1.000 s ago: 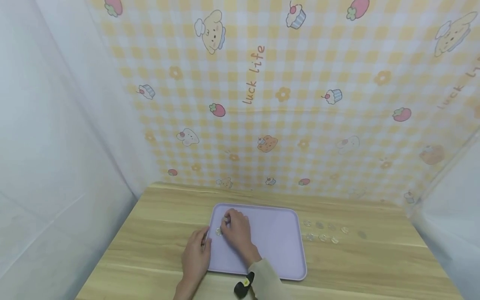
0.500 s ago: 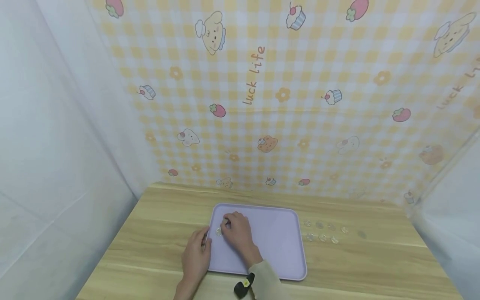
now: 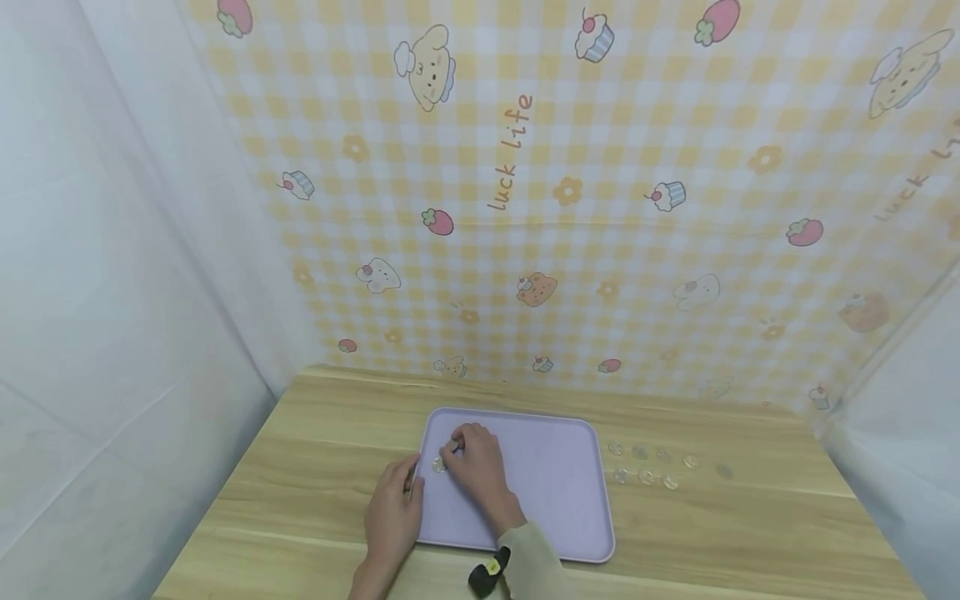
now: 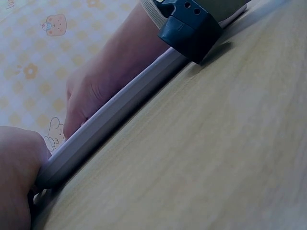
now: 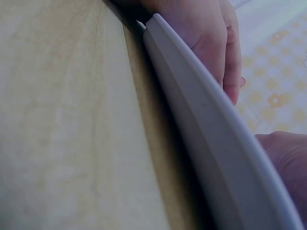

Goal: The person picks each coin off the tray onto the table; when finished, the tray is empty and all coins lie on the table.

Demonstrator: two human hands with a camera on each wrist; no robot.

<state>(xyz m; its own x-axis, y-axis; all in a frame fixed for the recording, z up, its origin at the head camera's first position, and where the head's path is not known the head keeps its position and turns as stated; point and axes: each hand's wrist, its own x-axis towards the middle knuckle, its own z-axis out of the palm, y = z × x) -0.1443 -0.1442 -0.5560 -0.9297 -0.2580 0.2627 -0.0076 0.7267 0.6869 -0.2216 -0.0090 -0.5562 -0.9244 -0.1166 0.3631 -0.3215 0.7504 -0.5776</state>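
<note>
On the wooden table lies a shallow lilac tray [image 3: 551,492]. My right hand [image 3: 477,467] is over its left part, pinching a small disc [image 3: 453,446] between thumb and forefinger. A clear round disc [image 3: 438,464] lies on the tray beside those fingertips. My left hand [image 3: 393,504] rests at the tray's left rim, fingertips and thumb bent towards it. Something small shows in the gap between them, too dark to name. In the left wrist view the left hand [image 4: 19,167] meets the rim at the tray's corner; its grip is partly hidden.
Right of the tray, several clear discs [image 3: 646,477] lie in two loose rows on the wooden table [image 3: 750,525]. A checked, cartoon-printed cloth [image 3: 600,250] hangs behind the table. White sheets [image 3: 112,292] close off both sides. A black device [image 3: 487,573] sits at the right wrist.
Both hands stay in nearly the same place. The right fingertips shift slightly, and the pinched disc shows more plainly now. The discs on the table have not moved.
</note>
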